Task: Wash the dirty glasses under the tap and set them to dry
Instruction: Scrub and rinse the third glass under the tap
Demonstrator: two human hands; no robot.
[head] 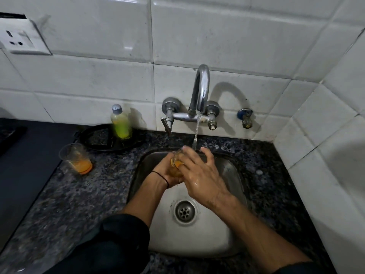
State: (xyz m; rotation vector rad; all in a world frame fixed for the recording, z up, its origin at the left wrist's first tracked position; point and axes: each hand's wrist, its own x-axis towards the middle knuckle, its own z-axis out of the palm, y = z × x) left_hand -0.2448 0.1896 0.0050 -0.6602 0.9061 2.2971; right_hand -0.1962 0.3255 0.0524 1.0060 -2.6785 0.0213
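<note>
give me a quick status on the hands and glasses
Both hands, left and right, on one glass under running tap. Second dirty glass waiting on counter. Nothing in the way.

Glasses: two, one [176, 164] in the hands, one [76, 157] on the desk
Hands: two, left [167, 173], right [199, 173]
Bottles: one [120, 122]
Taps: one [199, 93]
Sinks: one [233, 175]
Wall sockets: one [17, 39]

Dim, front-lit scene: tap [199, 89] shadows the glaring tiles [227, 34], bottle [120, 122] blurred, edges bowed.
</note>
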